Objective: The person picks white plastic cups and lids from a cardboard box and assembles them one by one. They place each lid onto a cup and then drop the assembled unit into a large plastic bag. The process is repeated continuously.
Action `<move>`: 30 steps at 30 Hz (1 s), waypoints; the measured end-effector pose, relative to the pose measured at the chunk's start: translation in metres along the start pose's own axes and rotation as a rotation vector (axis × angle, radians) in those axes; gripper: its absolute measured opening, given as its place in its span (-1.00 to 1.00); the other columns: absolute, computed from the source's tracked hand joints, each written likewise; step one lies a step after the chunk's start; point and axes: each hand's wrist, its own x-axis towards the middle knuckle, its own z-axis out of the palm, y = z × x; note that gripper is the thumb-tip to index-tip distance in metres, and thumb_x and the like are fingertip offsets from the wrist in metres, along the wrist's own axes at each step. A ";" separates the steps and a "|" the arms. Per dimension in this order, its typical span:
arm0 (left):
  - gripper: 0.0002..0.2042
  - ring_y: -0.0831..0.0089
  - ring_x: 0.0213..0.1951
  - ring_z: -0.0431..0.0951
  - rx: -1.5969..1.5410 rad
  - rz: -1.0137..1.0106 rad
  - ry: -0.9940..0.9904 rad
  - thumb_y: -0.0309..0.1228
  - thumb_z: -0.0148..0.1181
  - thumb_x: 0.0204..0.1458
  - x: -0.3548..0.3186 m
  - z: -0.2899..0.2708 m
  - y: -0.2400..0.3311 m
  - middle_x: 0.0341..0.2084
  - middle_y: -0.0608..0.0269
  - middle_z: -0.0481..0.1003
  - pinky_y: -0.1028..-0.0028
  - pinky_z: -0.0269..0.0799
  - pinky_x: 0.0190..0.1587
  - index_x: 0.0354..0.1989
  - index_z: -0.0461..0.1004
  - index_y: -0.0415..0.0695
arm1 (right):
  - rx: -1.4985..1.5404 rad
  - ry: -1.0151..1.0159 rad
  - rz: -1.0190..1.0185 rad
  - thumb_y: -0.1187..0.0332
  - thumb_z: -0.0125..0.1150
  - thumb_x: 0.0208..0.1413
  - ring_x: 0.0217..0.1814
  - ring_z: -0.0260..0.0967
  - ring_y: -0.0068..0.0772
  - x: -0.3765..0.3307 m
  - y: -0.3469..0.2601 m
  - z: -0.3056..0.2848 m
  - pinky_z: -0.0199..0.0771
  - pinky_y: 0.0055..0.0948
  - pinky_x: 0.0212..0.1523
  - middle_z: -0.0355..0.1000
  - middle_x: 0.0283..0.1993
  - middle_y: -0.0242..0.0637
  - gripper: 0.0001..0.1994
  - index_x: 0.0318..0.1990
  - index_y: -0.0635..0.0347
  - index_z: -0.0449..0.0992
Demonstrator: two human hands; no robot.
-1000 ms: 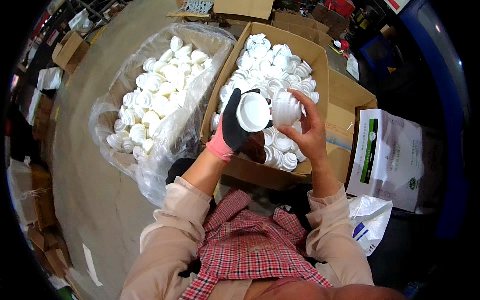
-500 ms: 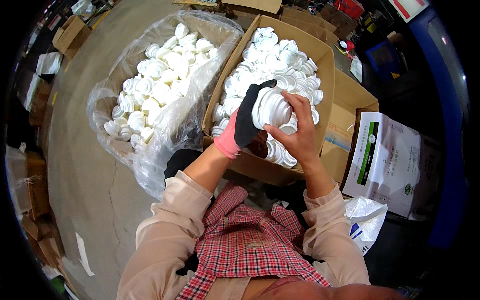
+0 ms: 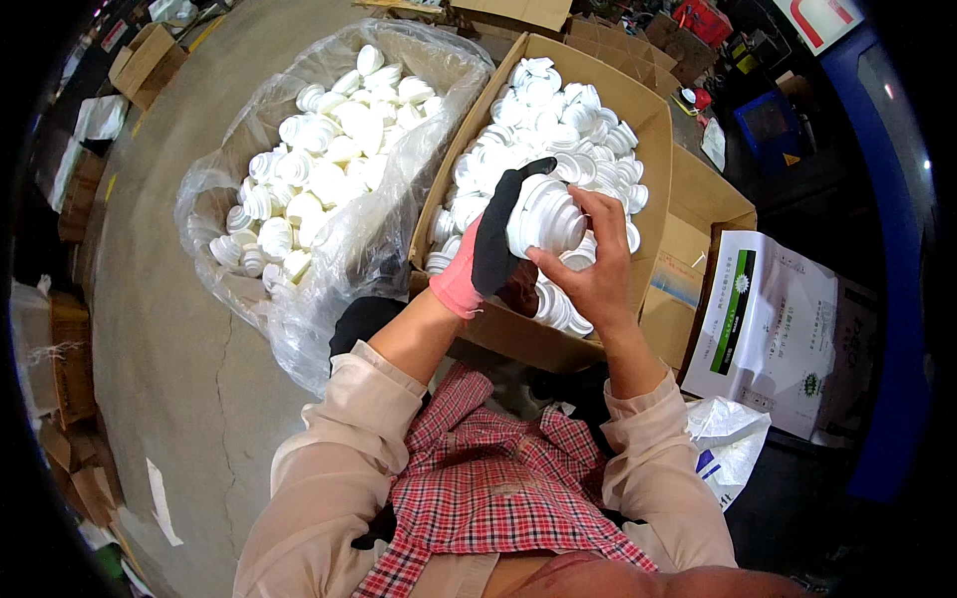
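A white round plastic part with stepped rings (image 3: 548,217) is held between both hands above the near end of a cardboard box. My left hand (image 3: 491,234), in a black and pink glove, wraps its left side. The bare fingers of my right hand (image 3: 596,254) are closed on its right side, thumb below and fingertips above. Under my hands, the cardboard box (image 3: 653,149) is filled with similar white parts (image 3: 543,115). Left of it stands a container lined with clear plastic (image 3: 389,234), heaped with more white ringed parts (image 3: 329,149).
Right of the box lie an open cardboard carton (image 3: 713,184) and a white printed carton (image 3: 773,329). A crumpled white bag (image 3: 728,439) sits near my right elbow. Grey concrete floor (image 3: 179,329) stretches along the left, with cardboard boxes (image 3: 148,62) at its edge.
The view has shifted slightly. My hands keep the same hold on the white part, which looks turned or tilted a little.
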 end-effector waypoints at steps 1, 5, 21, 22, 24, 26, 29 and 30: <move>-0.39 0.28 0.18 0.31 0.018 0.010 -0.003 -0.41 0.15 0.01 0.001 0.000 0.000 0.18 0.04 0.27 0.36 0.19 0.23 0.28 0.13 -0.23 | 0.004 0.005 -0.007 0.25 0.51 -0.25 0.07 0.28 -0.06 0.000 0.000 0.000 0.34 -0.23 0.05 0.26 0.01 -0.08 -0.29 0.12 0.22 0.34; -0.22 0.23 0.12 0.37 -0.051 -0.016 0.053 -0.17 0.40 -0.18 0.000 0.004 -0.001 0.13 0.05 0.32 0.32 0.24 0.19 0.23 0.22 -0.22 | 0.008 0.006 -0.005 0.26 0.52 -0.26 0.07 0.29 -0.05 -0.001 0.001 0.001 0.35 -0.23 0.04 0.26 0.01 -0.07 -0.28 0.12 0.22 0.33; -0.47 0.43 0.01 0.41 -0.397 -0.498 0.015 -0.37 0.21 0.04 -0.004 0.034 -0.006 -0.03 0.12 0.44 0.44 0.32 0.07 0.19 0.27 -0.27 | 0.452 0.224 0.599 -0.20 -0.24 0.28 -0.19 0.31 -0.48 0.004 0.029 0.008 0.27 -0.50 -0.04 0.43 -0.30 -0.29 -0.32 -0.14 0.38 0.51; -0.49 0.27 -0.03 0.45 -0.248 -0.523 0.011 -0.35 0.19 0.05 -0.013 0.038 -0.015 -0.08 0.01 0.46 0.36 0.35 0.03 0.17 0.26 -0.28 | 0.396 0.239 0.582 -0.20 -0.24 0.28 -0.22 0.30 -0.48 0.004 0.035 0.006 0.26 -0.50 -0.06 0.42 -0.33 -0.30 -0.32 -0.16 0.38 0.50; -0.50 -0.01 -0.07 0.48 0.090 -0.457 -0.003 -0.32 0.15 0.09 -0.018 0.046 -0.016 -0.14 -0.19 0.47 0.23 0.38 -0.04 0.16 0.24 -0.32 | 0.293 0.260 0.556 -0.19 -0.24 0.28 -0.27 0.28 -0.47 0.001 0.048 0.004 0.26 -0.50 -0.11 0.40 -0.37 -0.31 -0.33 -0.21 0.38 0.49; -0.50 -0.14 -0.05 0.43 0.354 -0.428 0.039 -0.32 0.12 0.11 -0.027 0.056 -0.010 -0.13 -0.29 0.44 0.16 0.36 -0.02 0.16 0.22 -0.35 | 0.230 0.284 0.477 -0.16 -0.23 0.29 -0.38 0.18 -0.44 0.001 0.052 0.000 0.20 -0.44 -0.26 0.30 -0.47 -0.25 -0.37 -0.33 0.36 0.43; -0.52 -0.08 -0.09 0.47 0.222 -0.512 0.048 -0.29 0.10 0.12 -0.025 0.058 -0.011 -0.16 -0.24 0.46 0.20 0.39 -0.09 0.14 0.25 -0.35 | 0.239 0.283 0.455 -0.18 -0.25 0.28 -0.46 0.18 -0.34 0.002 0.057 0.001 0.24 -0.33 -0.37 0.27 -0.55 -0.15 -0.35 -0.38 0.35 0.41; -0.53 -0.01 -0.13 0.51 0.070 -0.575 0.033 -0.27 0.09 0.14 -0.020 0.054 -0.013 -0.18 -0.18 0.48 0.24 0.42 -0.15 0.13 0.27 -0.34 | 0.316 0.280 0.466 -0.20 -0.26 0.28 -0.39 0.24 -0.34 0.001 0.065 0.003 0.28 -0.35 -0.31 0.33 -0.48 -0.14 -0.35 -0.32 0.35 0.43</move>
